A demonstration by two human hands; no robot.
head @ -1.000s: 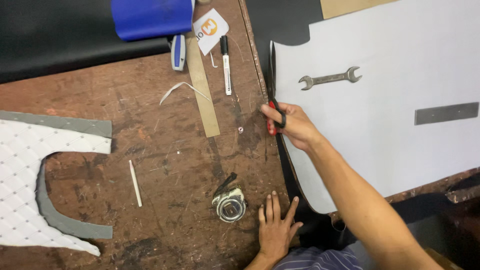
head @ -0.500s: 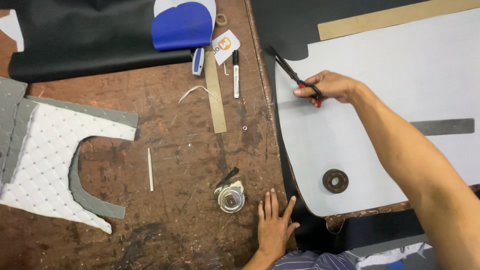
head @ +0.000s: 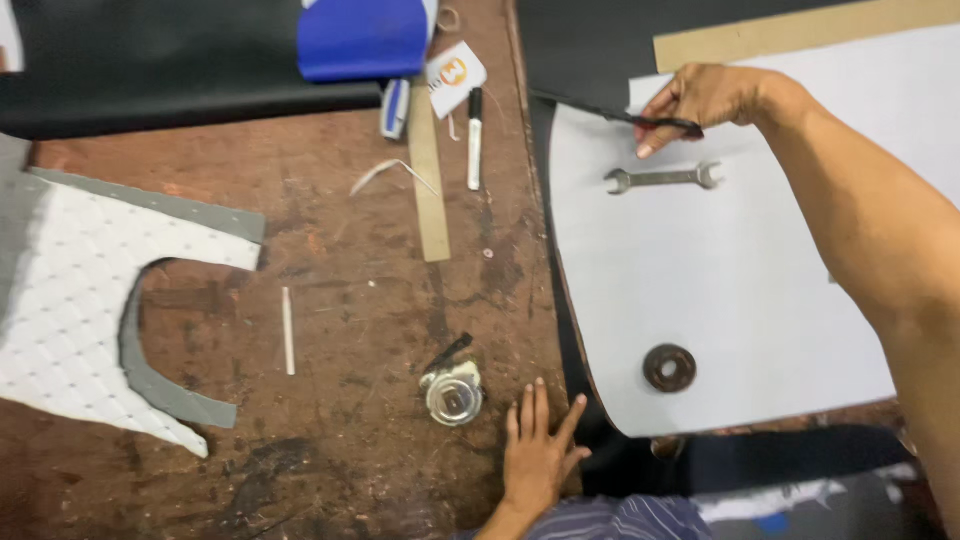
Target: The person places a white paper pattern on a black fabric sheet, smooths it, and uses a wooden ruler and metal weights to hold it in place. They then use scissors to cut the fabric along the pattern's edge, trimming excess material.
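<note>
Handles of the black scissors buried in the closed right hand, blade tips motion-blurred, open or shut impossible to tell; right forearm cut off at the right and bottom edges. Left hand flat on the worn brown wooden table, wrist lost at the bottom edge under a striped sleeve. Black sheet material mostly hidden under the white pattern sheet, itself cropped at right; quilted white-and-grey cut panel cropped at left, blue folded piece cropped at top, small round metal-and-glass object too small to identify.
</note>
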